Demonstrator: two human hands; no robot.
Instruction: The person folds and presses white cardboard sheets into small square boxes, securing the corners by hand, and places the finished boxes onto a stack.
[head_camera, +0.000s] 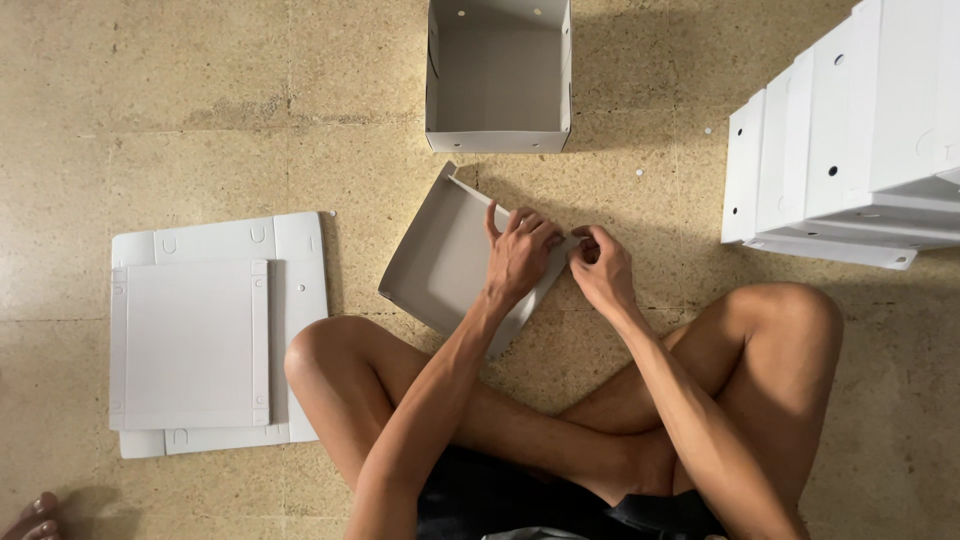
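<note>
A flat grey cardboard blank with its sides partly folded up (440, 255) lies tilted on the floor in front of my crossed legs. My left hand (520, 255) presses on its right-hand wall, fingers spread over the edge. My right hand (600, 265) pinches the flap at the same corner, thumb and fingers closed on the card. Both hands meet at that corner, which they partly hide.
An assembled open grey box (498, 135) stands on the floor just beyond. Flat white blanks (215, 335) lie stacked at the left. A row of finished white boxes (850, 140) stands at the right. Another person's toes (35, 515) show at the bottom left.
</note>
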